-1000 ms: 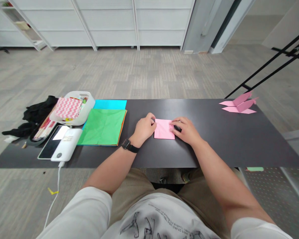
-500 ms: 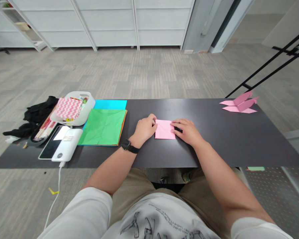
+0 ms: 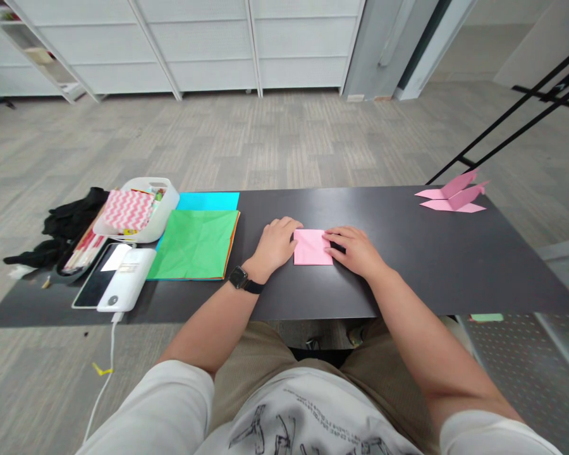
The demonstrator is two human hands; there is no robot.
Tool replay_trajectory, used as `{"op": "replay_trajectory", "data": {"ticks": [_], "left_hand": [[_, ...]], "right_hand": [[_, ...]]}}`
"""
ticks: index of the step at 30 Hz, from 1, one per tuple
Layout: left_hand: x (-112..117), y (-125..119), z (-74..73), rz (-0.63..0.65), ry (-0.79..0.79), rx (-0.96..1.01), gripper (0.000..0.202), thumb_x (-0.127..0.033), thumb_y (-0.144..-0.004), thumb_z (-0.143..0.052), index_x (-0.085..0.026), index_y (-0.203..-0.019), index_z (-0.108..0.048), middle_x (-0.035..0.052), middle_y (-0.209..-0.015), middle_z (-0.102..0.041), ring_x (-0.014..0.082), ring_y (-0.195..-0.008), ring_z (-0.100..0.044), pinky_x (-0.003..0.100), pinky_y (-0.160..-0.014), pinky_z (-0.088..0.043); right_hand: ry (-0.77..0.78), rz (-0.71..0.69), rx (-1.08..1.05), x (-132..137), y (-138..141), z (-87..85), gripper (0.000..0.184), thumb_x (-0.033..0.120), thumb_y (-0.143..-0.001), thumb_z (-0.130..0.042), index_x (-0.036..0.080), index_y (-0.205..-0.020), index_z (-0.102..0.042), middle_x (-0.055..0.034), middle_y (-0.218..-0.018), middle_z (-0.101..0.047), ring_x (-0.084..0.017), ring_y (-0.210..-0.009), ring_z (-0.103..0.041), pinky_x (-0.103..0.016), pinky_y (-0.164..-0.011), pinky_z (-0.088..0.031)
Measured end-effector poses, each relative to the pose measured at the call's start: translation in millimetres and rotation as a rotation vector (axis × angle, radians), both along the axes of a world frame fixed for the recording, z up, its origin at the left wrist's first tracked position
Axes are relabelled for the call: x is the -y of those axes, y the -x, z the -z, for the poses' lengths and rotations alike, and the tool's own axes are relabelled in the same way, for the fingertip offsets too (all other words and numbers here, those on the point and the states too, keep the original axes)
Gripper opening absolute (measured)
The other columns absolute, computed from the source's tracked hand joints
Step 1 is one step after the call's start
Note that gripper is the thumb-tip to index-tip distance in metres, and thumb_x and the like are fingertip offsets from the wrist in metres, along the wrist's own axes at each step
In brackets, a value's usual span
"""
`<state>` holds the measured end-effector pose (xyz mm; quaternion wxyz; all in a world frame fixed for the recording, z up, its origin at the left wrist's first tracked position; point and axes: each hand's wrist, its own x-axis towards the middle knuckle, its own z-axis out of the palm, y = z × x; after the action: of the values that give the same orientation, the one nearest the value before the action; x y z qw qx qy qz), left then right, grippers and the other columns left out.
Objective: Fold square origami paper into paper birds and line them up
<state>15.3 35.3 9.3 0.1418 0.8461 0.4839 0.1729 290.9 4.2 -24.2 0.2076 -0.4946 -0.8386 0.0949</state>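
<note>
A small pink paper square [image 3: 313, 248], folded in layers, lies flat on the dark table between my two hands. My left hand [image 3: 277, 243], with a black watch on the wrist, rests at the paper's left edge. Its fingers stretch past the upper left corner and its thumb touches the side. At the right edge, my right hand [image 3: 353, 248] lays its fingertips on the paper, thumb and fingers spread apart. Two pink folded paper birds [image 3: 455, 193] stand at the table's far right.
Left of my hands lie green paper sheets [image 3: 196, 243] over a blue sheet [image 3: 208, 201]. Farther left are a white basket [image 3: 169, 205], a white power bank [image 3: 126, 278] with a cable, a dark tablet-like device [image 3: 92, 284] and black cloth [image 3: 73, 215]. The table [image 3: 436, 265] has a near edge above my lap.
My left fingers have straightened and reach over the paper's upper left corner, where they were curled before. The right hand and paper stay nearly still. The view has shifted slightly.
</note>
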Motion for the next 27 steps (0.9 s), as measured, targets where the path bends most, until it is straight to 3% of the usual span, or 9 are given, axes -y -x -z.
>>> {"op": "replay_trajectory", "data": {"ticks": [5,11,18,27], "left_hand": [[0.7,-3.7,3.0,0.169,0.007,-0.037,0.034,-0.018,-0.104,-0.053,-0.028,-0.126,-0.077,0.0044,-0.144,-0.072,0.0264,-0.134,-0.061,0.048,-0.118,-0.045],[-1.1,-1.0,5.7,0.196,0.084,-0.104,0.041,-0.033,-0.106,-0.060,-0.031,-0.146,-0.068,0.0044,-0.166,-0.056,0.0270,-0.156,-0.047,0.053,-0.135,-0.026],[-3.6,9.1,5.8,0.238,0.159,-0.153,0.051,-0.034,-0.106,-0.061,-0.039,-0.157,-0.058,0.0030,-0.175,-0.043,0.0267,-0.165,-0.034,0.062,-0.137,-0.014],[-6.1,17.8,5.1,0.232,0.208,-0.223,0.064,-0.045,-0.104,-0.064,-0.036,-0.165,-0.048,0.0064,-0.181,-0.029,0.0347,-0.169,-0.023,0.069,-0.135,-0.012]], "right_hand": [[0.003,0.039,0.060,-3.0,1.4,2.7,0.039,0.040,-0.106,-0.062,0.032,-0.143,-0.073,-0.0080,-0.149,-0.071,-0.036,-0.140,-0.061,-0.061,-0.116,-0.046],[0.013,0.074,0.069,-13.8,3.2,5.7,0.040,0.041,-0.106,-0.061,0.033,-0.144,-0.072,-0.0061,-0.151,-0.069,-0.037,-0.143,-0.059,-0.062,-0.117,-0.045],[0.084,0.000,0.063,-13.9,-7.2,2.7,0.049,0.041,-0.104,-0.066,0.033,-0.151,-0.066,-0.0057,-0.161,-0.061,-0.036,-0.151,-0.053,-0.062,-0.125,-0.040],[0.190,-0.068,0.041,-19.0,-19.0,1.8,0.065,0.046,-0.097,-0.076,0.037,-0.159,-0.058,-0.0060,-0.169,-0.052,-0.036,-0.160,-0.042,-0.067,-0.132,-0.030]]}}
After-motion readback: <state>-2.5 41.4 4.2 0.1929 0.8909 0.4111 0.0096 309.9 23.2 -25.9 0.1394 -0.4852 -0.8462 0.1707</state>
